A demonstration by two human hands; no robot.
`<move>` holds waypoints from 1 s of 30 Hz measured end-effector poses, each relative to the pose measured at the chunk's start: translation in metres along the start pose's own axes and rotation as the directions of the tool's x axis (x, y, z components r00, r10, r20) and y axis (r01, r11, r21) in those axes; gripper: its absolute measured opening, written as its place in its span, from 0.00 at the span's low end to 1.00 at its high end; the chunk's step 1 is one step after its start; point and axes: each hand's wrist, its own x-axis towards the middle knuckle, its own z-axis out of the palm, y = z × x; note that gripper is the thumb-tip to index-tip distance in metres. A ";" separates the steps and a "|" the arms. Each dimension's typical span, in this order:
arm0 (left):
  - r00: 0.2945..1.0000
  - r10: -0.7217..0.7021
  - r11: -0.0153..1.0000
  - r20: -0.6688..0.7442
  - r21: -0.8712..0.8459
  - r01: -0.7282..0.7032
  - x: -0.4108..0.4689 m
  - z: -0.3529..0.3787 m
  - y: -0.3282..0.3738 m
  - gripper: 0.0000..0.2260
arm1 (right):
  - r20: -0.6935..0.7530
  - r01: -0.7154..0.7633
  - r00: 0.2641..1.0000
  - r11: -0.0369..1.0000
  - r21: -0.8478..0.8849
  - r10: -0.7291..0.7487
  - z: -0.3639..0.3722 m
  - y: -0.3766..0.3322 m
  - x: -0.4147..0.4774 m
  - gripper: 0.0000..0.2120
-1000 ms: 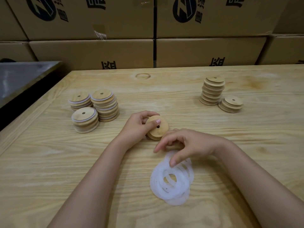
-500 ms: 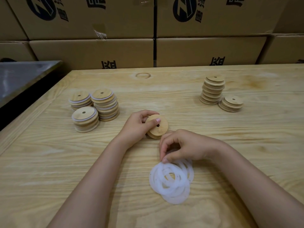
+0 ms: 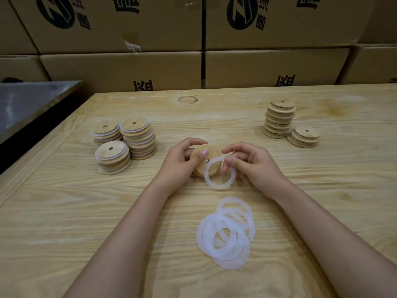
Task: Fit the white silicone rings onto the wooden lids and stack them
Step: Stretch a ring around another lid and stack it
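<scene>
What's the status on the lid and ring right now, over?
Left hand grips wooden lid. Right hand pinches white ring, not yet seated. No obstruction.

Warehouse/packing rm: printed cardboard cartons point(image 3: 120, 24) stacked along bench's point(image 3: 64, 211) far edge, batch stacks of wooden lids point(image 3: 137, 136).

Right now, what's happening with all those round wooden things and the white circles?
A person is fitting white silicone rings onto wooden lids. The left hand holds one wooden lid tilted, and the right hand pinches a ring right in front of it; the ring is not on the lid yet. More loose rings lie in a pile on the table, nearer the person. Three stacks of lids with rings stand on the left, and two stacks of plain lids wait on the right.
</scene>
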 end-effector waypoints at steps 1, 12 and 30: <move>1.000 0.009 1.000 0.007 -0.010 -0.009 -0.001 0.001 0.000 0.06 | -0.017 0.000 1.000 1.000 0.014 0.000 0.000 0.001 0.001 0.05; 0.994 0.106 0.994 0.027 0.002 -0.106 0.001 0.008 -0.004 0.05 | -0.125 0.080 0.985 0.963 -0.256 -0.115 0.009 0.006 0.003 0.10; 0.990 0.135 0.991 0.034 -0.005 -0.135 0.001 0.010 -0.002 0.08 | -0.338 0.135 0.924 0.980 -0.145 -0.177 0.007 0.007 0.007 0.09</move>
